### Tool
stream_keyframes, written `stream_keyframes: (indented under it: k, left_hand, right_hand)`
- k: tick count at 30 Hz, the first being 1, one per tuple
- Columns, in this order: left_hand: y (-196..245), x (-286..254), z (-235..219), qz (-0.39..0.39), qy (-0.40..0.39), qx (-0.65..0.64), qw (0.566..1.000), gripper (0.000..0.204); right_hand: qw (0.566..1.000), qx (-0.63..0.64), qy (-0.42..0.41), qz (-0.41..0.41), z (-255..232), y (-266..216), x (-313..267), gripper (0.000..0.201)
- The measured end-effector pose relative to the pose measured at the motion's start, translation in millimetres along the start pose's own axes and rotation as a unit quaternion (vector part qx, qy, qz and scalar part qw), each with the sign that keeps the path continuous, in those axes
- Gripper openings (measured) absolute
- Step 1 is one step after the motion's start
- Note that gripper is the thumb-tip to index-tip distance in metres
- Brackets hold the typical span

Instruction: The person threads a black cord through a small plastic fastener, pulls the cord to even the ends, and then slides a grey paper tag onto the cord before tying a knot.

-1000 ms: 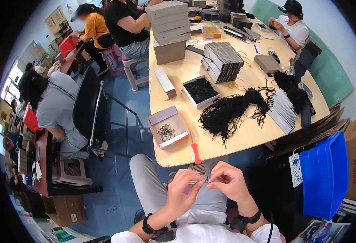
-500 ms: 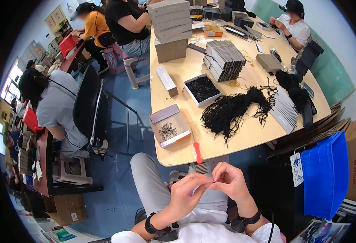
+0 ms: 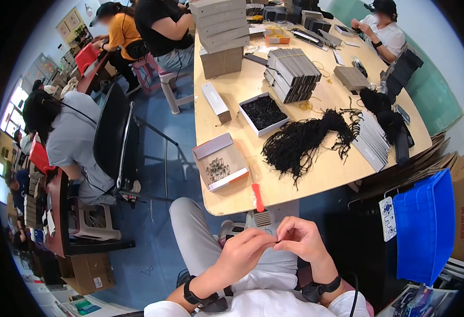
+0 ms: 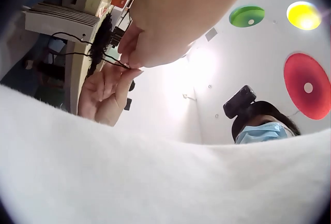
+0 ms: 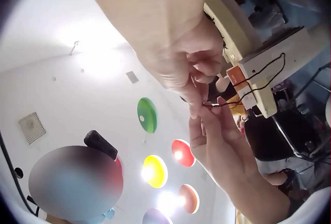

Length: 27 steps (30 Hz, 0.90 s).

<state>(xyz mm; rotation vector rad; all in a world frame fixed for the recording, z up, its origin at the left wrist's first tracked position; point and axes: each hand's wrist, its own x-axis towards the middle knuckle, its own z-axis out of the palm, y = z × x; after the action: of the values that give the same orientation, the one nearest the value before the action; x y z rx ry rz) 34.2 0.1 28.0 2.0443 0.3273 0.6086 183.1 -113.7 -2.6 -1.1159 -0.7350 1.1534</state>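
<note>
A thin black cord loop point(image 5: 261, 81) trails from between the fingertips of both hands, clear in both wrist views. My left hand point(image 3: 242, 255) pinches the cord at its joined part, thumb against fingers. Facing it, my right hand point(image 3: 301, 238) pinches the same spot, its fingertips meeting those of the left. The two hands meet over the lap, in front of the table's near edge. The fingers hide the cord's ends.
On the table point(image 3: 232, 204) lie an open box point(image 3: 218, 143) with wire clips, a white box point(image 3: 266, 132) of black bits, a heap of black cords point(image 3: 300, 145) and grey card stacks point(image 3: 293, 74). A red handle point(image 3: 257, 196) lies at the near edge. A blue bin point(image 3: 424, 227) stands right.
A second ago the fingertips stood slightly apart with a bit of cord showing between them; now they press together. The hands stay over the lap.
</note>
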Motion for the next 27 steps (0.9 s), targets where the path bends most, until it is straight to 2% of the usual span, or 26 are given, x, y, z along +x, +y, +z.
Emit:
stream_keyframes:
  k: [4,6,10,12,15,25,27]
  left_hand:
    - [-3.7,4.3,-4.8,0.010,-0.045,-0.030,0.998,0.017]
    - [-2.2,5.6,-7.6,-0.015,-0.091,-0.073,0.993,0.015]
    - [-0.8,7.6,-9.5,-0.049,-0.097,-0.110,0.988,0.010]
    - [-4.1,5.6,-9.2,-0.082,-0.103,-0.157,0.979,0.007]
    - [-6.7,4.0,-10.4,-0.116,-0.108,-0.153,0.975,0.009]
    - [-8.9,5.8,-7.7,-0.108,-0.124,-0.162,0.973,0.009]
    - [-9.7,4.8,-6.0,-0.132,-0.122,-0.195,0.964,0.011]
  right_hand:
    - [0.998,0.048,-0.005,0.025,-0.4,0.2,0.4,0.026]
    - [0.996,0.073,-0.041,0.006,-1.7,4.4,-1.5,0.023]
    - [0.997,0.072,-0.026,-0.003,-0.1,5.9,-6.9,0.025]
    - [0.999,0.007,-0.009,-0.035,0.0,-1.0,-9.1,0.022]
    - [0.999,-0.027,-0.040,-0.002,-8.1,-13.5,-9.5,0.017]
    - [0.992,-0.102,-0.077,-0.014,-12.8,-17.6,1.2,0.006]
    - [0.988,-0.133,-0.074,-0.034,-12.3,-18.1,2.0,0.005]
